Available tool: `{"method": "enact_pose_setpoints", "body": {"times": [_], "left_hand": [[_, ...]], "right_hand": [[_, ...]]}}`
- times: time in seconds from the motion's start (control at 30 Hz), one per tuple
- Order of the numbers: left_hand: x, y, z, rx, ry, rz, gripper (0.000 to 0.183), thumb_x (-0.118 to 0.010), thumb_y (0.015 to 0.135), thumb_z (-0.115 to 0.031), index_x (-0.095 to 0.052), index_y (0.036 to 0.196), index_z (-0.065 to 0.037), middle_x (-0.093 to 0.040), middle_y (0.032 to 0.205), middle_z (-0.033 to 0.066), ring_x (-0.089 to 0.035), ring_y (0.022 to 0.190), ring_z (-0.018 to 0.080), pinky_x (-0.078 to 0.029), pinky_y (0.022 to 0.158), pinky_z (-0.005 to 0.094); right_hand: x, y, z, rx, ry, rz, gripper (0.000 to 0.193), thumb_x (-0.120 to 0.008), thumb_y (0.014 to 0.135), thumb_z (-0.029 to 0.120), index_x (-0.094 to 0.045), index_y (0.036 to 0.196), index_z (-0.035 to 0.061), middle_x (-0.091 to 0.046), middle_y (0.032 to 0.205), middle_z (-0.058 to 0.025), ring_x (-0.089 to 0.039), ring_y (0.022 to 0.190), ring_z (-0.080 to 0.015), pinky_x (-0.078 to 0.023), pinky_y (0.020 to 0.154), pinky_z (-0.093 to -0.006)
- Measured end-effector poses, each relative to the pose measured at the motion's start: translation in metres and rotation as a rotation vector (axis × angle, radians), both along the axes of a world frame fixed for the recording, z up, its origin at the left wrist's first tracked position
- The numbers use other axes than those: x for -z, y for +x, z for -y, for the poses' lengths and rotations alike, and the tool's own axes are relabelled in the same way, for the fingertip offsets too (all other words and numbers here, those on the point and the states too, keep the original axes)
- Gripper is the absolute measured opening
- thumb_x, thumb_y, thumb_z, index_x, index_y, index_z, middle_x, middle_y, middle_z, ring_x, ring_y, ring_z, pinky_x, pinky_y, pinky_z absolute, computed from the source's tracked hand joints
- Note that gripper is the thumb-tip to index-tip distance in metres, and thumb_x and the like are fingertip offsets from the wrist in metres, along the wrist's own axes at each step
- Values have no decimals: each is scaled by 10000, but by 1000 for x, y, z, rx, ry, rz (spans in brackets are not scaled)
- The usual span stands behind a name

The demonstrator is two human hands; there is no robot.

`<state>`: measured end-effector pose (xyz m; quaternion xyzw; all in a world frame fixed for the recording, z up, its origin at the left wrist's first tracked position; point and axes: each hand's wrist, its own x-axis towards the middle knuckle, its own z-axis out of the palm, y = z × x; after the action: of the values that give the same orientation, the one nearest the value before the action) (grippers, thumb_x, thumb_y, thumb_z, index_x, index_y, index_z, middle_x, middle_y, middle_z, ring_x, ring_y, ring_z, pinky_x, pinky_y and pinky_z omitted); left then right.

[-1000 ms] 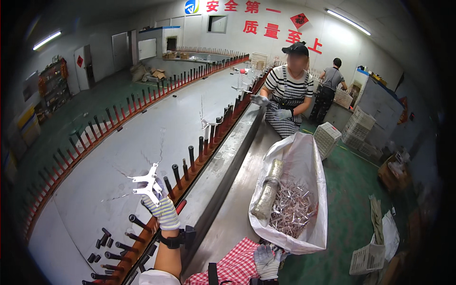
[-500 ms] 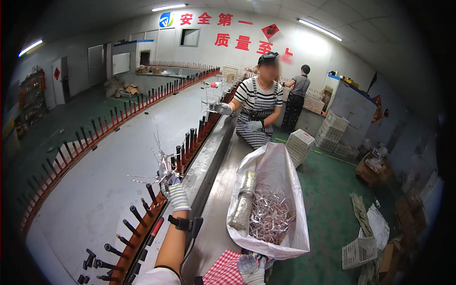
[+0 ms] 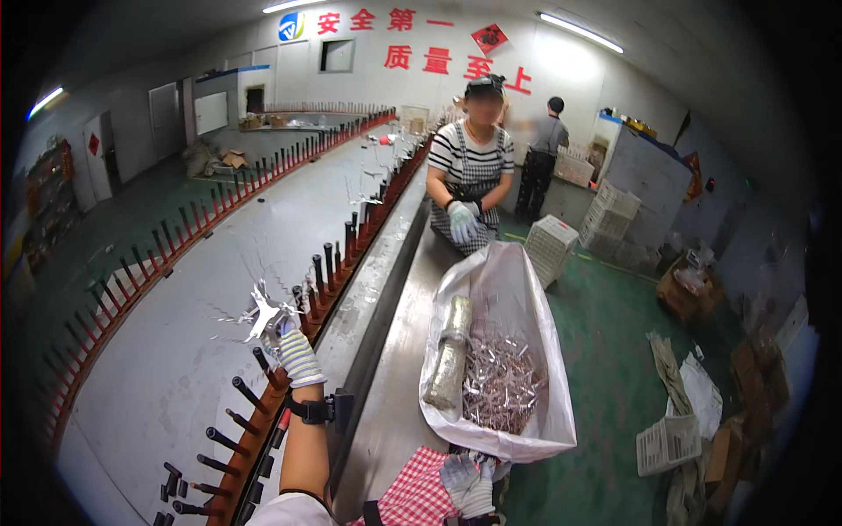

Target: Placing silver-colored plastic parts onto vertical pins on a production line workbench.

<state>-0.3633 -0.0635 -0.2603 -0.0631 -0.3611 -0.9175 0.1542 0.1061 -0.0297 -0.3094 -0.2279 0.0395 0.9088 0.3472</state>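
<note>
My left hand (image 3: 296, 355), in a striped glove with grey fingers, grips a shiny metal bracket (image 3: 263, 311) with several thin twisted wires spreading from it. It is held over the pale table (image 3: 202, 368), just beside the row of black-capped posts (image 3: 317, 272). The fingers partly hide where they grip. Low in the view, my right hand (image 3: 469, 486), gloved too, lies on the red-checked cloth (image 3: 417, 486) with fingers stretched out and nothing seen in them. Beyond it stands a white sack (image 3: 557, 394) holding many loose shiny metal pieces (image 3: 504, 386) and a wrapped roll (image 3: 450, 355).
A metal ledge (image 3: 381, 368) runs along the rail. A co-worker (image 3: 474, 167) sits ahead with gloved hands together; another person (image 3: 545, 158) stands farther back. White crates (image 3: 553, 245) and boxes (image 3: 684, 285) stand on the green floor at right.
My left hand has moved left with the bracket, away from the posts. The co-worker's hand has left the wire pieces at the rail and joined the other hand. The view has shifted slightly.
</note>
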Motion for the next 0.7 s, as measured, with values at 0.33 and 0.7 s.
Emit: {"method": "enact_pose_setpoints", "body": {"times": [0.33, 0.7], "left_hand": [[-209, 176, -72, -258, -550, -654, 376, -657, 735, -99, -544, 1093, -82, -509, 1035, 84, -505, 946, 280, -416, 825, 390], [-61, 268, -112, 208, -1456, -1369, 483, -632, 662, -185, -518, 1132, -193, -315, 1350, 180, -291, 1253, 337, -209, 1035, 461]], "right_hand": [[-14, 10, -9, 0, 24, -103, 645, -270, 890, 531, -580, 1022, -19, -565, 1107, -210, -507, 1083, -345, -333, 995, -493], [-14, 7, -8, 11, 52, -112, 639, -264, 886, 534, -569, 1044, -6, -575, 1093, -199, -515, 1067, -352, -345, 984, -498]]}}
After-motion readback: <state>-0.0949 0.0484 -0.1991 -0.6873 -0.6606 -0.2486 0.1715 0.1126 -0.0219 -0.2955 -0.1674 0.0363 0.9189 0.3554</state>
